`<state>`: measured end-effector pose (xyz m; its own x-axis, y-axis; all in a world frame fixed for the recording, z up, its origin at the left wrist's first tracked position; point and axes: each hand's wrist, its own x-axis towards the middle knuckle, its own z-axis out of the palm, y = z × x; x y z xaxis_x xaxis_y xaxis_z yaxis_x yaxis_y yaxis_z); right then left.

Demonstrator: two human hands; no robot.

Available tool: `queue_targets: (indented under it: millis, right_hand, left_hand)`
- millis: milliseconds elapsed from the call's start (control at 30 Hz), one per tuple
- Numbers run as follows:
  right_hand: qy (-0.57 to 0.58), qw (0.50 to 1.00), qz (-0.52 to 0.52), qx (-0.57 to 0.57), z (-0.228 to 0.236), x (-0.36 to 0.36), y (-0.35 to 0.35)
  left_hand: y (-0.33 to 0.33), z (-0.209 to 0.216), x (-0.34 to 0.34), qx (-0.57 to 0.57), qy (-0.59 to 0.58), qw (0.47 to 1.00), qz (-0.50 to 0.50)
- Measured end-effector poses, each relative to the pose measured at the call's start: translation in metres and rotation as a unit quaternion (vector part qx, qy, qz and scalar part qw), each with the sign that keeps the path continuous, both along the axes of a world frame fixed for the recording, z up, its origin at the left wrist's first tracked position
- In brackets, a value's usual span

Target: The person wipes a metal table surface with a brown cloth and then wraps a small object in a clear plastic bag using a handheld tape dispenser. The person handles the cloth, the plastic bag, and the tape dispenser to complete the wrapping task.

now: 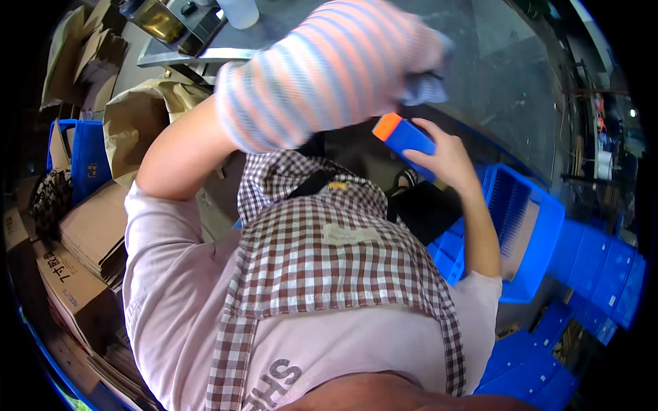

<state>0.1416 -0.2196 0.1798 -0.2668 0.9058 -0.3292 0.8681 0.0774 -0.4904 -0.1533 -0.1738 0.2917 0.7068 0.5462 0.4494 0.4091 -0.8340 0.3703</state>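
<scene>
My right hand (449, 159) is closed around a small blue box with an orange end (409, 139), gripping it between thumb and fingers in front of the apron. A pink-and-blue striped sleeve cover (315, 75) wraps my left forearm, which reaches across toward the right. Bluish-grey fabric shows at its end, where my left hand (426, 72) is covered and smeared by motion, so its fingers cannot be made out. It is just above the orange end of the box; whether the two touch is unclear.
A dark grey worktable (500, 75) spans the far side, with a phone (202, 33) and jars at its left. A blue crate (524, 233) stands to my right, near stacked blue boxes (596, 267). On the left are a paper sack (140, 113) and flattened cardboard (96, 226).
</scene>
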Motion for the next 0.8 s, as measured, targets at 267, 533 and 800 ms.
queue_targets:
  millis: [267, 533, 800]
  right_hand:
    - [0.235, 0.934, 0.15, 0.223, 0.093, -0.057, 0.182]
    - [0.033, 0.945, 0.124, 0.301, 0.103, -0.166, 0.365]
    - [-0.023, 0.953, 0.029, 0.3, 0.063, -0.24, 0.462]
  left_hand:
    - [-0.019, -0.021, -0.111, -0.253, -0.2, 0.942, 0.092]
    - [-0.041, 0.006, -0.13, -0.466, -0.304, 0.802, 0.219]
    - [-0.038, -0.047, -0.123, -0.534, -0.348, 0.727, 0.256]
